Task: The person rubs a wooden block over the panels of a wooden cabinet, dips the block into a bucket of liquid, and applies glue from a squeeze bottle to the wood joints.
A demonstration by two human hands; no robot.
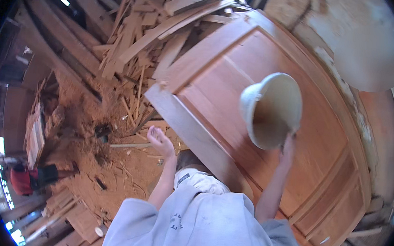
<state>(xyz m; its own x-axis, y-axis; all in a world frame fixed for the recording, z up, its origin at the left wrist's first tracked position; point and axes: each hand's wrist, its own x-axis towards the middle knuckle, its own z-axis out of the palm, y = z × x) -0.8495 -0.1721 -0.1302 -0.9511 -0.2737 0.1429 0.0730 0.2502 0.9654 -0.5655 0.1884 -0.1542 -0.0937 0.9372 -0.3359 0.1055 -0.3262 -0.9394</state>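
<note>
Right hand grips the rim of a tilted white bucket above the wooden door, at two o'clock from the open, empty left hand. A one-handed rim hold could let it slip.

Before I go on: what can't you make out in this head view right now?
- Right hand: fingers grip the rim of the white bucket; grip hidden behind it.
- Bucket contents: interior shadowed, unclear.
- Wooden door panel: near end covered by the grey shirt.
- Left hand: open, empty.
- Scrap wood pile: pieces blurred, bent by fisheye.
</note>
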